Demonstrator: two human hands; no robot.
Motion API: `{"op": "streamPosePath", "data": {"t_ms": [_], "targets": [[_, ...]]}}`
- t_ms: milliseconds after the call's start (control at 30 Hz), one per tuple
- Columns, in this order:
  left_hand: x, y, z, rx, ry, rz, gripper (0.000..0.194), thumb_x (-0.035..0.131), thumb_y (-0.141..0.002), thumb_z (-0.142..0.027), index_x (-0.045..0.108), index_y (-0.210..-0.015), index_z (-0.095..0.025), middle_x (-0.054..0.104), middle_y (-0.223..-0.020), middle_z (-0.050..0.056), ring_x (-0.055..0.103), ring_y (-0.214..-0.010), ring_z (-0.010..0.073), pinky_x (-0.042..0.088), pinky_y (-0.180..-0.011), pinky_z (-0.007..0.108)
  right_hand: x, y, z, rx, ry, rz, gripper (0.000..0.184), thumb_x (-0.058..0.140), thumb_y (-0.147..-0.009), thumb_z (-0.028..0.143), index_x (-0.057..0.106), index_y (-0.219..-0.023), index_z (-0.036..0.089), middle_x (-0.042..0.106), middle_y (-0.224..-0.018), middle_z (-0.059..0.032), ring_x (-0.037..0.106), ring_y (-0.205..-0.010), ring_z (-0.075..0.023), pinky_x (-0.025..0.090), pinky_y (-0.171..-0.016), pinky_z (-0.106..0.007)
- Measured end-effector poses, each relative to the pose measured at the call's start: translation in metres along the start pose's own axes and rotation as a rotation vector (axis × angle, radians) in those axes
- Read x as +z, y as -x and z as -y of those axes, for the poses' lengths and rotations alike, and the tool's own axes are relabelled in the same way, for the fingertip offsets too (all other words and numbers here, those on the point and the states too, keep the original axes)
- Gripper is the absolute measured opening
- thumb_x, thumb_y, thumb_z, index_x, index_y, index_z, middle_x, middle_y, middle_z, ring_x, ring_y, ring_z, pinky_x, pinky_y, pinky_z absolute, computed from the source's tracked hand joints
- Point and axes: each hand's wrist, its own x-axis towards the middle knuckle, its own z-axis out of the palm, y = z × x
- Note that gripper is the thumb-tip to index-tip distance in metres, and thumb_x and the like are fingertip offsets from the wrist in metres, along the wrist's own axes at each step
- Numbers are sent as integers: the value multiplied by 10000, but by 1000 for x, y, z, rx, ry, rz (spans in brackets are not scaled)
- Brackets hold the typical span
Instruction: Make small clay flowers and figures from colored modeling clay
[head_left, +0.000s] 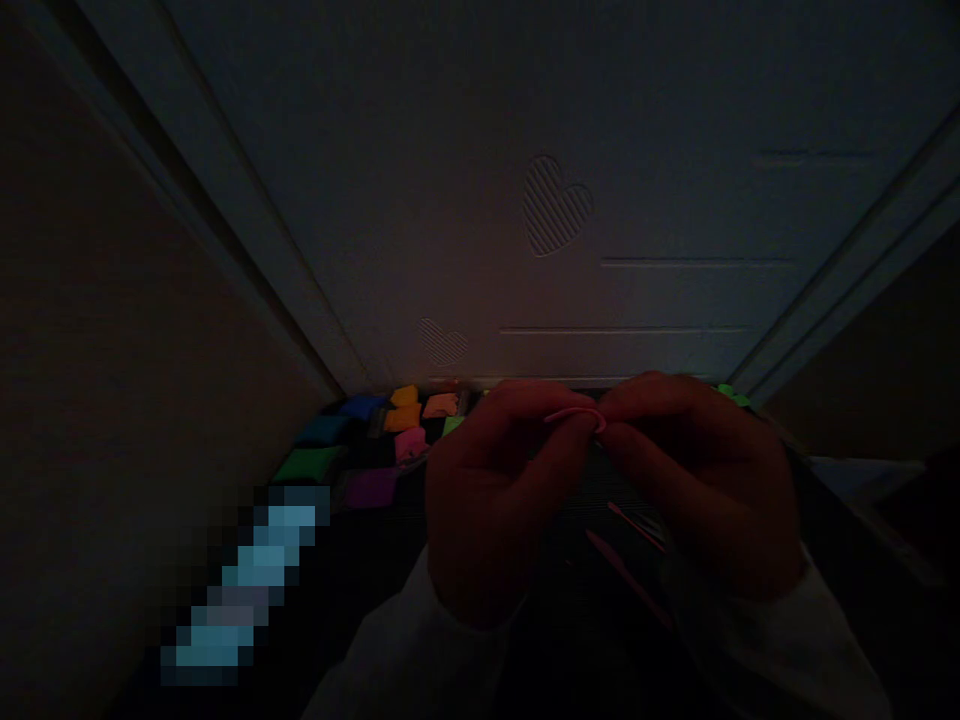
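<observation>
A thin curved strip of pink modelling clay point(576, 411) is pinched between the fingertips of both hands, above the dark tabletop. My left hand point(499, 500) has thumb and forefinger closed on the strip. Opposite it, my right hand point(705, 490) pinches the strip's right end, its fingers partly covering the clay. The two sets of fingertips nearly touch. Below the right hand lie a pink modelling knife point(626, 575) and a thinner pink stick tool point(634, 525), both partly hidden by that hand and its sleeve. The scene is very dim.
Colourful clay packets, among them a purple one point(370, 488), a green one point(307, 463) and an orange one point(403, 418), lie at the back left. A blurred bright rectangle point(247, 580) is at the left. A pale panel with hearts point(555, 205) rises behind.
</observation>
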Motion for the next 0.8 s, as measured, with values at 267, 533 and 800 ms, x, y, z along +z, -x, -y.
{"op": "streamPosePath", "data": {"t_ms": [267,533,800], "targets": [[3,0,-2,-42,2,-31,98,622,-653,-178,618,-738,-228,638,-693,-25,592,-651,105,493,-593,217,2,0,-1,14,-26,-23,114,601,-692,225,606,-806,231,620,-730,11,579,-661,-124,490,-585,-249],[1,1,0,-52,105,-10,146,617,-657,-127,615,-749,-240,624,-692,-47,583,-654,70,486,-608,172,-1,0,0,33,9,12,116,592,-700,218,613,-814,223,619,-739,9,579,-664,-123,486,-598,-251],[2,1,-2,-70,107,19,127,592,-683,-141,630,-744,-246,639,-700,-39,596,-662,91,495,-620,205,0,0,-1,41,-45,-9,127,590,-703,210,613,-824,244,627,-744,18,586,-648,-119,487,-557,-234]]}}
